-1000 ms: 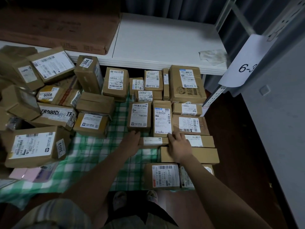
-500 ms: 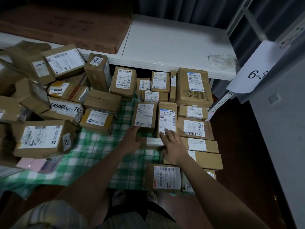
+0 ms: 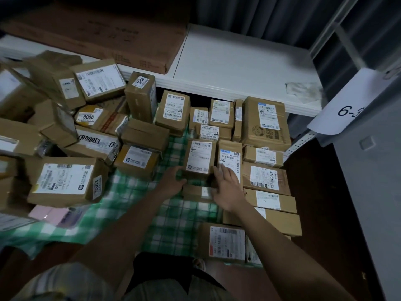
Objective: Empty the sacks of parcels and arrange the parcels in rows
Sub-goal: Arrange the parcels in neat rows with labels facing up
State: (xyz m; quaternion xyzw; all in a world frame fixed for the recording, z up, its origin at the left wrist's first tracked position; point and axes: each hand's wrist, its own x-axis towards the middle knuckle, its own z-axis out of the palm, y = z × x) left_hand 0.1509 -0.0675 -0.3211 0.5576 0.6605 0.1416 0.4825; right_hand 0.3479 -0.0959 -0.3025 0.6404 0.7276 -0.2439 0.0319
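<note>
Hands frame 1 small parcel (image 3: pixel 197 191): your left hand (image 3: pixel 173 181) cups its end, right hand (image 3: pixel 228 190) lies spread, flat.

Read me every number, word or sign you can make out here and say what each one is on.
"6-3", last digit cut off: paper sign on the rack.
"3006": sticker on the upright box.
"6008": label on a piled box.
"TANDOORI", partly blurred: print on a long box.
"3003": side sticker, big box.
Shipping labels: too small.

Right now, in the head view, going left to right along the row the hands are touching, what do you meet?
Left hand → parcel with the white label → parcel with the blue-topped label, right hand resting on it → small flat parcel.
</note>
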